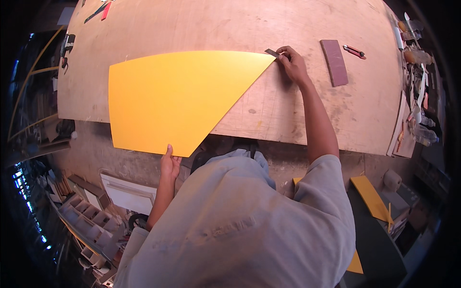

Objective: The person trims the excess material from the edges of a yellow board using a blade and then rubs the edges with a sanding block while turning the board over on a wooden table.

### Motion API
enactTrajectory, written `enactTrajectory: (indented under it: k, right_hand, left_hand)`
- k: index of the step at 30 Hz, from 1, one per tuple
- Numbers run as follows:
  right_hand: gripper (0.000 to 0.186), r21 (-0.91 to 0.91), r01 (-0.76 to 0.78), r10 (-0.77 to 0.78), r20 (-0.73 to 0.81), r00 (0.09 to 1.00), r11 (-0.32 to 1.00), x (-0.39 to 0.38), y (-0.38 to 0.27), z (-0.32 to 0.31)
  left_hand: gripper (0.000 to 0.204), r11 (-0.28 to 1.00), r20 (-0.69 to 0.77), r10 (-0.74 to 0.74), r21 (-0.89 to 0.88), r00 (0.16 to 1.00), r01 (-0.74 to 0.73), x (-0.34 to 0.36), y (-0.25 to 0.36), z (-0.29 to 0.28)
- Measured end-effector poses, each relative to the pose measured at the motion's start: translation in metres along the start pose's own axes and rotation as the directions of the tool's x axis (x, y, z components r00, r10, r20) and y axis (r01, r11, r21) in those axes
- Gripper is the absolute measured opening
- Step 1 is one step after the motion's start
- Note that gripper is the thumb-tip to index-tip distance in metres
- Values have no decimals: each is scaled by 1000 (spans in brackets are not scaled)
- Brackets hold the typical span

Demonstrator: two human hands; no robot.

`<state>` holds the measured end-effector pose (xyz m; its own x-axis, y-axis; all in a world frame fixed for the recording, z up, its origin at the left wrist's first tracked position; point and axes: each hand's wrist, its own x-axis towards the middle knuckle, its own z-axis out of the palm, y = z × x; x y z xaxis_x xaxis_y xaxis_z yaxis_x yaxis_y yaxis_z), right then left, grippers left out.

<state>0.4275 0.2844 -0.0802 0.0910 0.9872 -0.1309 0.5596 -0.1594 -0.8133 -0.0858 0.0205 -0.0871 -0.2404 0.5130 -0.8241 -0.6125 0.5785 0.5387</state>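
Note:
A large yellow panel [187, 96] with a slanted right edge lies on the plywood worktable [249, 29] and overhangs its near edge. My left hand [171, 161] grips the panel's bottom edge, thumb on top. At the far right corner of the panel, my right hand [290, 64] pinches a small dark metal strip [270, 52], close against that corner. To the right of this hand lie a brown sanding block [333, 62] and a red-handled utility knife [354, 52].
Dark and red tools [104, 12] sit at the table's far left. Bottles [418, 56] and clutter line the right edge. Below are white boards [120, 187] and organiser bins [89, 216] at left, and yellow offcuts [365, 197] on a dark surface at right.

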Motion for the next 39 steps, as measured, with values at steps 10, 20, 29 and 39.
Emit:
enactTrajectory:
  k: [10, 20, 29, 39]
  right_hand:
    - [22, -8, 28, -28, -111, 993, 1000, -5, 0, 12]
    - [22, -29, 56, -60, -145, 988, 998, -15, -11, 17]
    - [19, 36, 25, -15, -242, 970, 999, -54, -23, 61]
    - [17, 95, -19, 48, -309, 950, 995, -133, -64, 134]
  left_hand:
    - [38, 1000, 19, -18, 3, 1000, 18, 2, 1, -4]
    - [38, 999, 26, -19, -28, 999, 20, 2, 0, -4]
    - [40, 997, 69, -35, -70, 997, 39, 2, 1, -8]
    - [40, 1000, -36, 16, 28, 999, -15, 22, 54, -61]
